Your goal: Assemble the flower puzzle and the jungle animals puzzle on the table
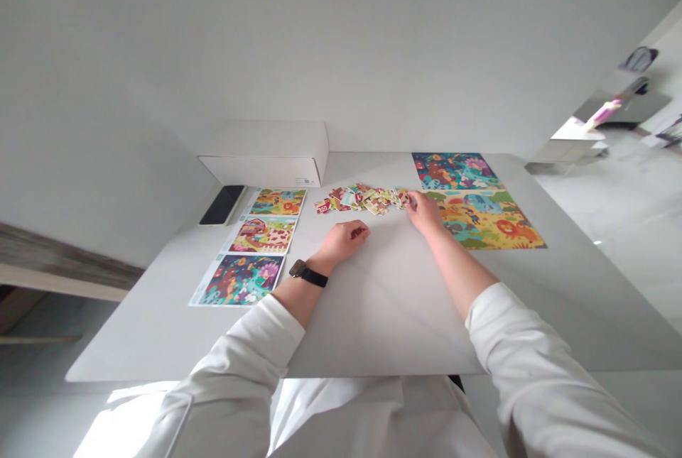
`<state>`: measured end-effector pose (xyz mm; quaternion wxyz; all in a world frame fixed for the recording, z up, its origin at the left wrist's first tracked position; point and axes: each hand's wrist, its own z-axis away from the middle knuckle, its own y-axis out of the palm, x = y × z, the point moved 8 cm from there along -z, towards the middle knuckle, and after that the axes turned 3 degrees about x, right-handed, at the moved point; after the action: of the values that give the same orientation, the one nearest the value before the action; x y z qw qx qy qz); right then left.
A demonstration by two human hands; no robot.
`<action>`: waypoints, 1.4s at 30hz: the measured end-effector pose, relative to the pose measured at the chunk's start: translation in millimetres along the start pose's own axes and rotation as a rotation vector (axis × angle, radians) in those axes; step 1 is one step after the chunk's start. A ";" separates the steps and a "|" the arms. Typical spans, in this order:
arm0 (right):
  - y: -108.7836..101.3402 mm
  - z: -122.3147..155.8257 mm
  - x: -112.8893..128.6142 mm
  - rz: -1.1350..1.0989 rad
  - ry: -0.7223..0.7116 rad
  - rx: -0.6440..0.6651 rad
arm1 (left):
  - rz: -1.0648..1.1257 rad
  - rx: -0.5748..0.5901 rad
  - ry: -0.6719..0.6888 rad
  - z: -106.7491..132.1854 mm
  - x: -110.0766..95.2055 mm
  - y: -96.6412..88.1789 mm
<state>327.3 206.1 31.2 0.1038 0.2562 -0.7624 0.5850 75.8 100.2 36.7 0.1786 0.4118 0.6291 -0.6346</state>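
A loose heap of jigsaw puzzle pieces (pixel 367 199) lies in the middle of the table, overlapping one another. At the heap's right end, my right hand (pixel 425 211) is closed in a pinch, with a small reddish puzzle piece (pixel 410 199) at its fingertips. My left hand (pixel 345 240) rests just in front of the heap, apart from it, with its fingers curled in. What those fingers hold, if anything, is hidden. Right of my right hand lies an assembled safari puzzle (pixel 511 224), and behind it an assembled night-forest puzzle (pixel 452 170).
Left of the heap is a sheet with three printed pictures (pixel 258 236). A black-screened phone (pixel 222 204) lies beyond its left edge. Against the wall stands a white box (pixel 261 169). The grey table (pixel 383 323) ends close to my body.
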 end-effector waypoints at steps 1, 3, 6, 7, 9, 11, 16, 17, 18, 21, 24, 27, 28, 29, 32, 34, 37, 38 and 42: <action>-0.2 -1.5 0.9 -0.013 -0.006 -0.002 | -0.009 -0.003 -0.001 0.1 -0.7 -0.1; -1.0 -3.3 1.7 -0.039 -0.014 -0.012 | -0.022 -0.008 -0.005 0.3 -1.6 -0.5; -2.6 -3.6 0.6 -0.060 -0.014 -0.025 | -0.022 -0.011 -0.011 0.5 -2.3 -0.8; -2.8 -3.4 0.0 -0.062 -0.011 -0.025 | -0.018 -0.009 -0.012 0.4 -2.3 -0.6; -3.1 -3.2 -0.7 -0.067 -0.002 -0.022 | -0.011 -0.005 -0.013 0.3 -2.0 0.2; -4.1 -2.9 -0.5 -0.080 0.006 -0.023 | -0.004 -0.005 -0.014 0.4 -1.5 0.7; -15.3 1.1 4.6 -0.178 -0.006 -0.082 | 0.028 -0.011 -0.014 1.0 -0.4 -0.5; -17.7 2.3 6.6 -0.211 -0.014 -0.088 | 0.039 -0.011 -0.016 0.9 -0.2 -0.9; -19.6 3.6 8.9 -0.246 -0.022 -0.086 | 0.052 -0.013 -0.017 0.8 0.1 -1.3; -21.8 8.3 17.3 -0.392 -0.025 -0.060 | 0.105 -0.033 -0.021 0.2 -0.3 -0.9; -17.3 18.6 30.5 -0.607 0.018 -0.016 | 0.284 -0.046 -0.074 1.1 0.1 5.3; -6.4 37.9 54.4 -0.802 0.051 0.046 | 0.567 -0.006 -0.118 4.2 -5.2 17.8; -2.3 45.7 63.2 -0.859 0.061 0.062 | 0.637 0.005 -0.117 5.5 -8.6 20.5; 2.5 53.6 71.8 -0.911 0.075 0.087 | 0.687 0.005 -0.114 6.9 -11.6 21.5; 13.1 73.5 91.1 -0.999 0.094 0.154 | 0.755 -0.050 -0.135 11.5 -12.9 16.6; 15.0 81.3 94.9 -1.003 0.092 0.197 | 0.767 -0.089 -0.165 14.2 -9.1 11.1; 13.5 87.9 86.1 -0.917 0.101 0.276 | 0.756 -0.118 -0.202 16.5 -2.4 4.8; 11.9 89.8 80.7 -0.874 0.105 0.292 | 0.744 -0.119 -0.207 16.9 -1.1 3.8; 5.4 100.7 64.8 -0.843 0.128 0.326 | 0.677 -0.028 -0.184 16.9 -4.2 10.7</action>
<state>283.9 94.4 26.7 0.3379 0.5206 -0.4816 0.6187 81.2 81.5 30.6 0.4405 0.5357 0.4467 -0.5652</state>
